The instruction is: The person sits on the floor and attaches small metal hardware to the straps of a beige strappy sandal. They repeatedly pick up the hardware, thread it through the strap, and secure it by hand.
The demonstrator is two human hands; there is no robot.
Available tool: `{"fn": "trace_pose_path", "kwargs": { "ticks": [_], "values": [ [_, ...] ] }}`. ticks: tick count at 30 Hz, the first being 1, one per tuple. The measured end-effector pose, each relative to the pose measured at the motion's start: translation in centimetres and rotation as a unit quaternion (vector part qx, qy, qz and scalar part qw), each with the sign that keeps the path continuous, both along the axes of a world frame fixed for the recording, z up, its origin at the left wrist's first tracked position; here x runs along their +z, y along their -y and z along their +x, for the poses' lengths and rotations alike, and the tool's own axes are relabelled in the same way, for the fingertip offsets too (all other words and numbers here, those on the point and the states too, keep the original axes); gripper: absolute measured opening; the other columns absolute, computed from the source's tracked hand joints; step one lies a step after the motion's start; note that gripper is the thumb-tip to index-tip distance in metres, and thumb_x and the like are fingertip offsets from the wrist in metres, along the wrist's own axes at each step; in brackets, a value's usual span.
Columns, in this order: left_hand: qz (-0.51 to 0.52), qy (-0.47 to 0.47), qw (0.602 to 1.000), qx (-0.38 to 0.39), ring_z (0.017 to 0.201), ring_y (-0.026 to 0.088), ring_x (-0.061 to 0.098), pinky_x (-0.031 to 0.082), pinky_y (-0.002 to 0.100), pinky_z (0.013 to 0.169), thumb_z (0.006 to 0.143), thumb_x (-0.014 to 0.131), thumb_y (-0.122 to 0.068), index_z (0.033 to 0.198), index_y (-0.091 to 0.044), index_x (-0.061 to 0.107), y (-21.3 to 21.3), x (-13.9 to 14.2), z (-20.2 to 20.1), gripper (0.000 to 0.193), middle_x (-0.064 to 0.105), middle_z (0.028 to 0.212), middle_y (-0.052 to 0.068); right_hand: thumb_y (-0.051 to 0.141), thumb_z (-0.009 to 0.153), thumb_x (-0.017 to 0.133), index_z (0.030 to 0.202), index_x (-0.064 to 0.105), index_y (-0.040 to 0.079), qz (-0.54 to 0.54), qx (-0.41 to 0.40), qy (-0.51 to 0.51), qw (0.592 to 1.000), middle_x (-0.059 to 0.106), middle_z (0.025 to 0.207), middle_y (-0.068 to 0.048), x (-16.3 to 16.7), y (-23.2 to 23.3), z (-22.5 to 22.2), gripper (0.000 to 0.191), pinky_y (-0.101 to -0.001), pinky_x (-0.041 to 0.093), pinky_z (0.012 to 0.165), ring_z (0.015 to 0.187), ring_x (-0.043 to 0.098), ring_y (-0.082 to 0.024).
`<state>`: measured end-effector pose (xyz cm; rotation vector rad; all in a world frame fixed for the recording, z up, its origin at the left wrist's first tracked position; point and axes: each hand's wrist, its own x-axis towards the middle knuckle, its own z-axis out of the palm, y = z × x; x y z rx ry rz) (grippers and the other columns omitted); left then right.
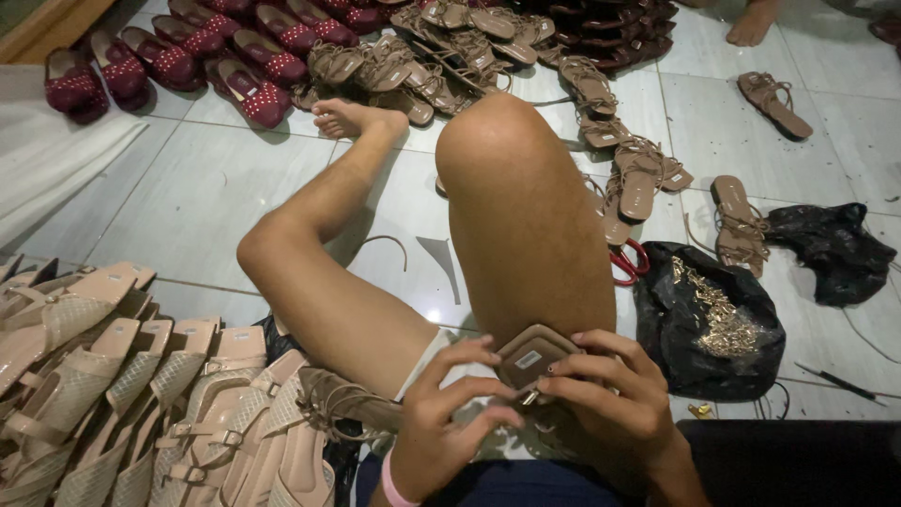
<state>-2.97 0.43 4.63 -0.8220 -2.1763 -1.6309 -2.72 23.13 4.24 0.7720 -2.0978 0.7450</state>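
Sandal sole (533, 359), brown and seen from its underside, is held low in the picture against the raised knee, gripped by both hands at once. A small pale rectangular label is stuck near the middle of that sole. The left hand (449, 418) is curled round the sole's near edge, its fingers (474, 355) bent and closed on it, and a pink band is worn on that wrist. The right hand (615, 404) is closed on the other side, fingers pressed to the sole, with a small gold-coloured piece pinched between the two hands.

One open black bag (706, 324) is seen on the tiled floor (188, 188) just right of the knee, and a heap of gold metal trims (718, 314) is shown inside it. A second, crumpled black bag (831, 249) lies further right. One pair of red-handled scissors (627, 263) is partly hidden behind the leg. A stack of beige sandals (122, 394) is piled at lower left, too overlapped for an exact count. Roughly ten dark red shoes (216, 56) with pale dots are lined up at the top left, and brown strappy sandals (526, 75) are scattered beyond the knee, with three more lying apart at right. Another person's bare foot (754, 23) is seen at the top edge.
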Motion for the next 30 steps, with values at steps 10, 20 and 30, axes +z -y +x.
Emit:
{"fn": "trace_pose_path", "kwargs": {
  "ticks": [10,20,30],
  "values": [
    [0.022,0.005,0.998,0.065,0.109,0.030,0.069,0.054,0.042,0.096,0.074,0.083,-0.001,0.089,-0.006,0.077,-1.9,-1.0,0.6,0.017,0.072,0.103,0.007,0.006,0.066,0.082,0.092,0.076,0.014,0.017,0.016,0.006,1.000,0.071,0.096,-0.001,0.2,0.0,-0.1,0.028,-0.0382,0.058,0.084,0.100,0.068,-0.031],
    [0.049,0.031,0.996,0.068,0.109,0.030,0.067,0.053,0.040,0.095,0.074,0.080,0.006,0.087,-0.005,0.076,-2.5,-1.5,0.9,0.017,0.074,0.098,0.006,0.009,0.067,0.084,0.090,0.073,0.012,0.012,0.026,0.005,1.000,0.070,0.094,-0.002,0.4,0.4,0.1,0.025,-0.0389,0.058,0.084,0.097,0.068,-0.031],
    [0.092,0.052,0.993,0.053,0.112,0.029,0.068,0.054,0.040,0.097,0.076,0.083,0.005,0.090,-0.005,0.077,-2.7,-3.0,0.7,0.018,0.074,0.102,0.007,0.008,0.072,0.085,0.092,0.073,0.012,0.003,0.013,0.010,1.000,0.070,0.093,0.000,0.1,0.6,0.2,0.024,-0.0385,0.059,0.085,0.097,0.068,-0.028]
  ]
}}
